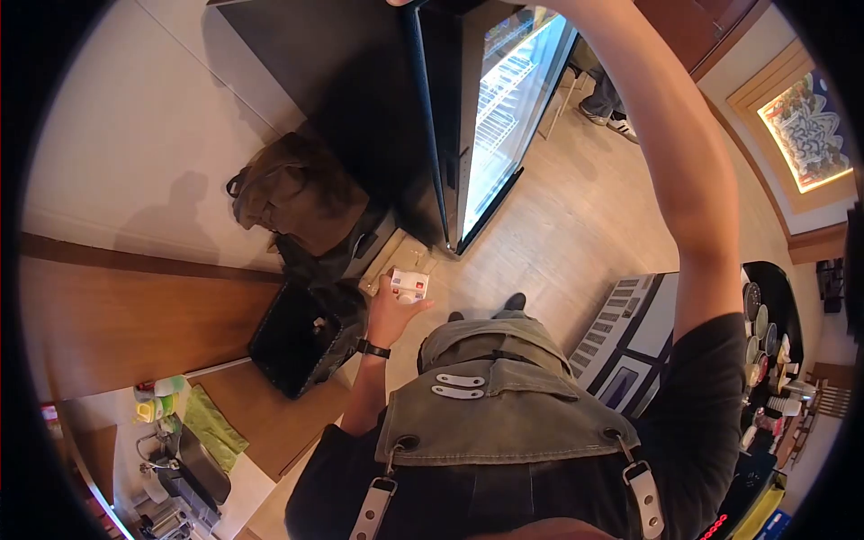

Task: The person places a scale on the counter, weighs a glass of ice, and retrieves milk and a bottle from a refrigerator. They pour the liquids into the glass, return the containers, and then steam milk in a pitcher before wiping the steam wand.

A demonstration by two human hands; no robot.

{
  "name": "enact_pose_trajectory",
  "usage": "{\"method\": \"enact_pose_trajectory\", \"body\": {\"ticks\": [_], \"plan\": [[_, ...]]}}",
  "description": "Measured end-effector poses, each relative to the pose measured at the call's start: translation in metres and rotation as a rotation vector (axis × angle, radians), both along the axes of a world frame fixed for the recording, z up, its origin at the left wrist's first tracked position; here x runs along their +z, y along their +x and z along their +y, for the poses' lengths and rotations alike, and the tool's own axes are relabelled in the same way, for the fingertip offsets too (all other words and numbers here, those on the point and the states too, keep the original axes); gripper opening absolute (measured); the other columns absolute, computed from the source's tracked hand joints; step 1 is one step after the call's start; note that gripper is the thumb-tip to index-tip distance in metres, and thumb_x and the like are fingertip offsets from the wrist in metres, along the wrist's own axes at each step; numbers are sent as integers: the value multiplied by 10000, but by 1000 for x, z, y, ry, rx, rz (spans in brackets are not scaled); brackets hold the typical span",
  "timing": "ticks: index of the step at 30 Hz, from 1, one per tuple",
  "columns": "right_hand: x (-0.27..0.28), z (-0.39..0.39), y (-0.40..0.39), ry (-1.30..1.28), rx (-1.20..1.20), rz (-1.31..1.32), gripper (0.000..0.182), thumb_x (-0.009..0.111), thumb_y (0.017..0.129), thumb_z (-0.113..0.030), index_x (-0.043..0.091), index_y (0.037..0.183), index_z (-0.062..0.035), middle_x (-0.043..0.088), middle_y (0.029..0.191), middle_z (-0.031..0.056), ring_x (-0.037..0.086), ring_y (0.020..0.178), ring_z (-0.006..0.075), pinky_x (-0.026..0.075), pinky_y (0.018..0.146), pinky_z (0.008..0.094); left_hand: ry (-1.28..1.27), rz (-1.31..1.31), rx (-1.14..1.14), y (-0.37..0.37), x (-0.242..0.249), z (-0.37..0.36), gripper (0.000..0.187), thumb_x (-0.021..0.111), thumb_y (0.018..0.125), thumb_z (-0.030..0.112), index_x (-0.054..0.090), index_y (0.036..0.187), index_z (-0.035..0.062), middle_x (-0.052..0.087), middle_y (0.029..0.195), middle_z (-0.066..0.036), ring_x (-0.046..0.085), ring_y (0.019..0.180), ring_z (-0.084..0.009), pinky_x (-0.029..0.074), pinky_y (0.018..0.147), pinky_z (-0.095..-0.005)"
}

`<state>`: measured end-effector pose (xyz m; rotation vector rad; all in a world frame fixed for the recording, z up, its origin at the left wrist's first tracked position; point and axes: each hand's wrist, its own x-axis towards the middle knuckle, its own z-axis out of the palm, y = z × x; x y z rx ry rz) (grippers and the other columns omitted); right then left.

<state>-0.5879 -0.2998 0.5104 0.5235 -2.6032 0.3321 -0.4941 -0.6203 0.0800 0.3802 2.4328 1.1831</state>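
Olive apron (490, 414), left hand (389, 315) clasped around white carton (410, 281), right hand (553, 4) cropped at top, grip unclear

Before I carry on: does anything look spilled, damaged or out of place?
Nothing clearly stands out. No spill shows on the pale wood-look floor, and the small white red-marked pack in the left hand shows no obvious damage, though it is too small to check closely.

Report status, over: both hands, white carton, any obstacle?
Left hand holds carton. Right arm raised by lit fridge, hand mostly beyond frame. Black bin near left forearm.
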Motion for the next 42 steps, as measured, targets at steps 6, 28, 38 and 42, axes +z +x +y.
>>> {"method": "enact_pose_trajectory", "body": {"ticks": [6, 28, 38, 42], "plan": [[-63, 69, 64, -581, -48, 165, 263, 678, 999, -240, 651, 1107, -1, 678, 796, 110, 659, 738, 232, 520, 678, 310, 358, -77, 82, -14, -63, 97, 1042, 958, 707, 227, 341, 1499, -53, 642, 1300, -226, 669, 1168, -300, 549, 954, -411], [-142, 314, 266, -1001, -111, 899, 279, 613, 876, -415, 458, 771, -209, 514, 783, -69, 643, 1138, 272, 82, 1269, 731, 300, 263, 702, -321, -220, 560, 564, 841, 815, 501, 752, 1064, 4, 700, 1106, -207, 644, 1103, -318, 466, 1034, -422], [-148, 293, 273, -958, -40, 866, 200, 624, 889, -341, 560, 800, -174, 633, 830, -12, 651, 1218, 393, 40, 1237, 760, 685, -36, 499, -197, -151, 488, 811, 848, 885, 288, 376, 1466, -23, 530, 1402, -245, 550, 1296, -253, 414, 1132, -422], [-146, 253, 258, -820, 40, 810, 217, 665, 939, -332, 613, 871, -133, 729, 918, 93, 654, 1180, 476, 132, 1209, 754, 418, -385, -481, -85, -201, 327, 378, 750, 974, 189, 639, 1293, 21, 696, 1176, -53, 647, 1101, -172, 518, 998, -333]]}}
